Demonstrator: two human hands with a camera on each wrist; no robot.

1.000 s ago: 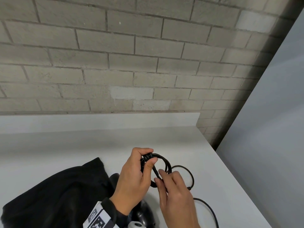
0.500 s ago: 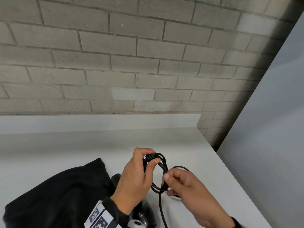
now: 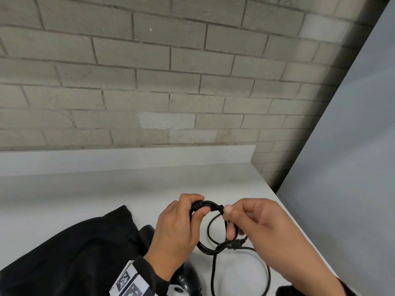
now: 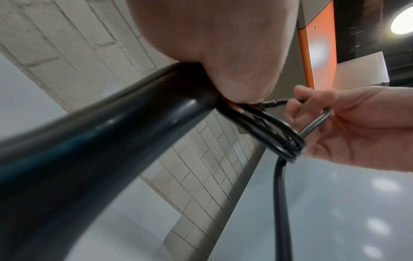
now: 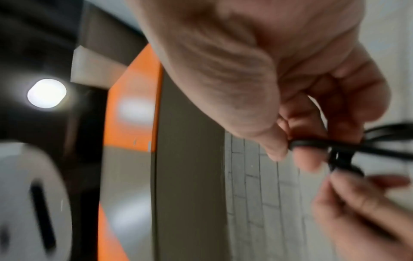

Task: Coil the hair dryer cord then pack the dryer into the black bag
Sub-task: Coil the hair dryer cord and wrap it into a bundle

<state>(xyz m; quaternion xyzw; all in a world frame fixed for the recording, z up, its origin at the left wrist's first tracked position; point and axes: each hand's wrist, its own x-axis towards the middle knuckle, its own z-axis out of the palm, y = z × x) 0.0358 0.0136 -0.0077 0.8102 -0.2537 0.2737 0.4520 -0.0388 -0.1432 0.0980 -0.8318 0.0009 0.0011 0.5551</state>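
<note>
My left hand [image 3: 181, 223] grips the top of a small coil of black cord [image 3: 210, 247] just above the white counter [image 3: 85, 195]. My right hand [image 3: 254, 221] pinches a loop of the same cord at the coil's right side. More cord [image 3: 268, 272] trails loose toward the near edge. The black hair dryer [image 3: 186, 278] lies under my left wrist, mostly hidden. In the left wrist view the dryer handle [image 4: 100, 150] fills the frame and the coil [image 4: 277, 134] shows beside my right hand [image 4: 357, 127]. The black bag [image 3: 68, 255] lies crumpled at the left.
A grey brick wall [image 3: 171, 82] rises behind the counter's low backsplash [image 3: 128, 157]. The counter ends at its right edge [image 3: 299, 227], with grey floor [image 3: 352, 167] beyond. An orange panel [image 4: 319, 49] shows in the wrist views.
My right hand has lifted from the coil's lower side to its upper right, bringing another loop of cord up to the bundle. The left hand has kept its grip in place.
</note>
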